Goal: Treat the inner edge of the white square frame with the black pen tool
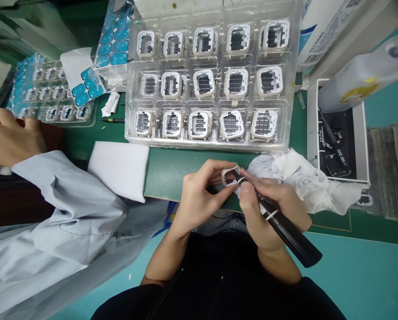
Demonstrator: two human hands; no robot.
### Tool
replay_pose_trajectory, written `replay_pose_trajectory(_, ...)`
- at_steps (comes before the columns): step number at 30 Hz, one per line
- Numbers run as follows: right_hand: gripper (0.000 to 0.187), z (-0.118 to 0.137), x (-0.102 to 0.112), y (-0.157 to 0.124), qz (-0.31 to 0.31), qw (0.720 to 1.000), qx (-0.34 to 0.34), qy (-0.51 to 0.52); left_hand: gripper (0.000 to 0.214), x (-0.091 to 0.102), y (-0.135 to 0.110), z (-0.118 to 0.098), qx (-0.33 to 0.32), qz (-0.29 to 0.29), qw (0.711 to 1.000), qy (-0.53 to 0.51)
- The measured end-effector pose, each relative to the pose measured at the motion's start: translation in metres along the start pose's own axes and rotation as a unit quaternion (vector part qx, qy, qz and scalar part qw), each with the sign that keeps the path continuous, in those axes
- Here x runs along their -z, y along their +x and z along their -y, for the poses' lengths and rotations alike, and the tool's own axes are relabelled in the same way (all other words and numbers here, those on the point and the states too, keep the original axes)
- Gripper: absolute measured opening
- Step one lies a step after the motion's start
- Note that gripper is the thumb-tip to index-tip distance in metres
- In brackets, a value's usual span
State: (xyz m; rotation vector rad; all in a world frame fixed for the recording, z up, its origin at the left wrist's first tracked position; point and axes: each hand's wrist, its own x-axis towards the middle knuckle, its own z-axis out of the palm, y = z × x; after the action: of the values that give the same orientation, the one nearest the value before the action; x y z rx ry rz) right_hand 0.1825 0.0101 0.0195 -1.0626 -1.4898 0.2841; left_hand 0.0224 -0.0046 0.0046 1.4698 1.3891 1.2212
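Frame [223,177], pinched by left fingers [214,165], is apparently marked from four o'clock with pen-like tool [280,222] clasped in right fingers [247,198], steadiness needed next.

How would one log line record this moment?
left hand: holds pale frame | right hand: holds black pen, tip at frame | ahead: clear compartmented tray | beside right hand: white cloth

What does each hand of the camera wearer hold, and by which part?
The left hand holds a small pale frame by its outer edges; the right hand grips a black pen by its front part.
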Motion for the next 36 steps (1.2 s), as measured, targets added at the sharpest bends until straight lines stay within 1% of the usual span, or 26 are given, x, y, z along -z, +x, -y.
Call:
replay_pose_trajectory(6, 0.012, 0.002, 0.001, 0.001, 0.011, 1.000, -0.020, -0.009, 0.035, 0.000, -0.001, -0.002, -0.011, -0.003, 1.000, 0.005)
replay_pose_trajectory(9, 0.012, 0.003, 0.002, 0.003, 0.022, 0.999, 0.008, -0.023, 0.035, -0.001, -0.002, -0.003, -0.024, -0.009, 1.000, 0.013)
replay_pose_trajectory(12, 0.018, 0.005, 0.002, 0.004, 0.026, 0.998, 0.044, -0.037, 0.035, -0.001, -0.002, -0.004, -0.027, -0.015, 0.999, 0.030)
replay_pose_trajectory(14, 0.020, 0.007, 0.002, 0.004, 0.034, 0.997, 0.047, -0.043, 0.034, -0.001, -0.002, -0.005, -0.028, -0.016, 0.999, 0.037)
replay_pose_trajectory(18, 0.021, 0.009, 0.001, 0.004, 0.058, 0.997, 0.031, -0.034, 0.034, -0.001, -0.002, -0.006, -0.031, -0.016, 0.999, 0.039)
replay_pose_trajectory(21, 0.023, 0.007, 0.001, 0.004, 0.041, 0.999, 0.017, -0.018, 0.038, -0.001, -0.002, -0.004, -0.028, -0.020, 0.999, 0.030)
replay_pose_trajectory(23, 0.022, 0.005, 0.002, 0.004, 0.041, 0.999, 0.006, -0.005, 0.038, -0.001, -0.002, -0.003, -0.021, -0.019, 0.999, 0.020)
replay_pose_trajectory(25, 0.018, 0.004, 0.003, 0.001, 0.045, 0.999, -0.019, 0.009, 0.037, -0.001, -0.001, -0.003, -0.007, -0.018, 1.000, 0.011)
replay_pose_trajectory(27, 0.013, 0.004, 0.004, -0.002, 0.034, 0.997, -0.056, 0.030, 0.037, -0.002, -0.001, -0.004, 0.012, -0.019, 1.000, -0.001)
replay_pose_trajectory(30, 0.012, 0.004, 0.003, -0.007, 0.011, 0.994, -0.086, 0.065, 0.040, -0.003, 0.001, -0.007, 0.036, -0.024, 0.999, -0.032)
replay_pose_trajectory(32, 0.012, 0.004, 0.002, -0.009, 0.014, 0.993, -0.096, 0.074, 0.043, -0.003, 0.003, -0.008, 0.050, -0.023, 0.997, -0.063)
replay_pose_trajectory(36, 0.012, 0.002, 0.002, -0.009, 0.002, 0.990, -0.101, 0.102, 0.053, 0.001, 0.008, -0.010, 0.069, 0.002, 0.988, -0.135)
